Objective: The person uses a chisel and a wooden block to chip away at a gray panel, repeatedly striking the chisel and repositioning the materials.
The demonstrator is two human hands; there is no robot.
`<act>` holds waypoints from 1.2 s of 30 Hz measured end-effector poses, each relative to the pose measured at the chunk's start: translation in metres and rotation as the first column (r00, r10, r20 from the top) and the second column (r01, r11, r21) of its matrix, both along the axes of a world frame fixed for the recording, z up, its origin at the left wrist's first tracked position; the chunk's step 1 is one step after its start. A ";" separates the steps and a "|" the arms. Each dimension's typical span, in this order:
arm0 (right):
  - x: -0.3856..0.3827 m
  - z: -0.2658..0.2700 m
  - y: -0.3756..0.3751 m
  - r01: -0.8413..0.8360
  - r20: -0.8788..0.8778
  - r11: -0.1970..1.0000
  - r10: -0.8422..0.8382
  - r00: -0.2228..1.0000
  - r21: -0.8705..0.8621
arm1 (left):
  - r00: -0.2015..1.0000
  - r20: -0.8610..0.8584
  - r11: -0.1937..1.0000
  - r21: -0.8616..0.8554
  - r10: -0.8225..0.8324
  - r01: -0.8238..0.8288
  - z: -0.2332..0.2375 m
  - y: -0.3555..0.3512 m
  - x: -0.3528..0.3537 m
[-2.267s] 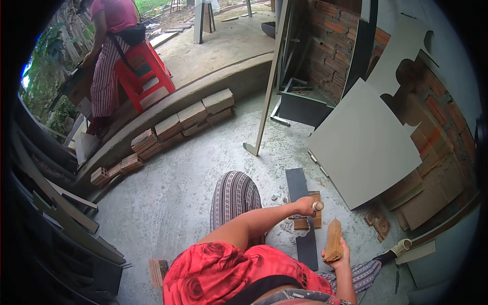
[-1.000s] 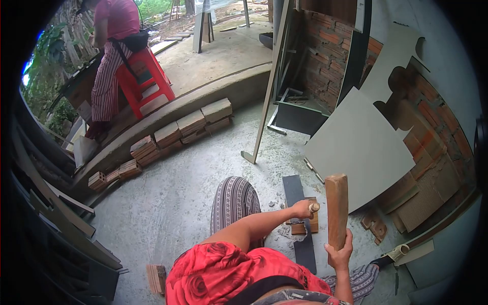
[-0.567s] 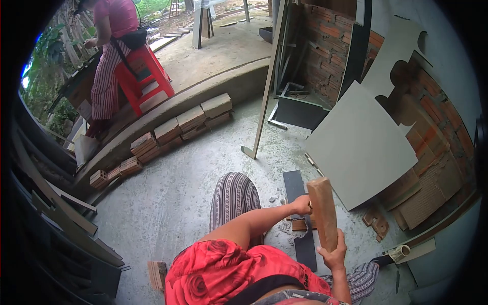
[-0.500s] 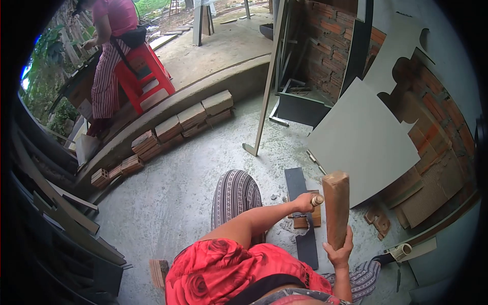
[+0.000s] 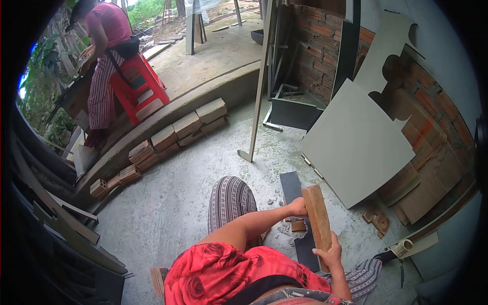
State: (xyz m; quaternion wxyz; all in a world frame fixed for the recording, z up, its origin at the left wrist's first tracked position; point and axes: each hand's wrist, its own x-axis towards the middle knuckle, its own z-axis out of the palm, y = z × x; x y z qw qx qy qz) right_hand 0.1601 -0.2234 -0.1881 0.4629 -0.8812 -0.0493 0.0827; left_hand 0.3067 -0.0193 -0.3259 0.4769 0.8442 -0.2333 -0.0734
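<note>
concrete floor everywhere, rough and dusty, with a brick wall on the right and a big grey panel leaning on it. person sits low, striped knee sticking out in front. right hand is wrapped tight round the bottom end of a wooden block. the block tilts a bit left, and its top end is right up against the left hand. left hand is curled into a fist, low over a long dark board lying flat on the floor. the block covers whatever that fist is closed on, so can't tell what's in there. a small wood offcut sits against the dark board just below the fist, with chips scattered beside it. further back, stacked bricks run along the kerb. up top left another person in a pink top is at a red stool, well apart.
</note>
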 end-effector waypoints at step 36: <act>0.009 0.000 -0.001 0.055 0.190 0.975 -0.014 0.982 -0.213 | 0.995 -0.046 0.970 -0.226 0.084 -0.092 0.036 -0.007 -0.008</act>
